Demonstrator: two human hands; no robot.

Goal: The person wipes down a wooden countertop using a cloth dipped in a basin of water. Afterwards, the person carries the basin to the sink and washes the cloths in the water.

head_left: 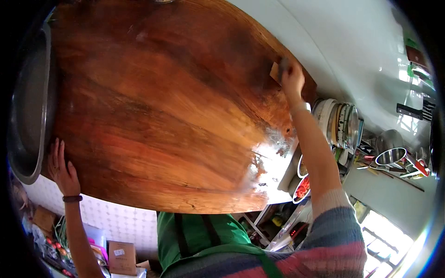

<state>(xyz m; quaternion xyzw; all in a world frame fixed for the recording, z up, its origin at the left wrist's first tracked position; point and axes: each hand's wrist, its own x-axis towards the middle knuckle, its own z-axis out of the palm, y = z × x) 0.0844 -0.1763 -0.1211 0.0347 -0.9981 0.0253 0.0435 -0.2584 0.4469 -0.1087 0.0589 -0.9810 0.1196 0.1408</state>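
Note:
A large brown wooden board [153, 106] with a glossy grain spreads out in front of me. At its far right edge my right hand [293, 79] is closed around a small tan, flat-edged piece [275, 72], with something dark beside it; the hand partly hides it and its kind is unclear. My left hand [62, 169] rests open on the board's near left edge, fingers extended. Just beyond those fingers, a dark metal basin [45, 106] stands along the left side. Strong light glares off the board near my right forearm.
Stacked round tins or lids [337, 121] stand right of the board, beside a metal strainer-like pot [390, 156] and utensils. Knives [410, 111] hang on the pale wall [343, 51]. A bowl of red items [302, 189] sits below my forearm. A cardboard box [122, 257] stands lower left.

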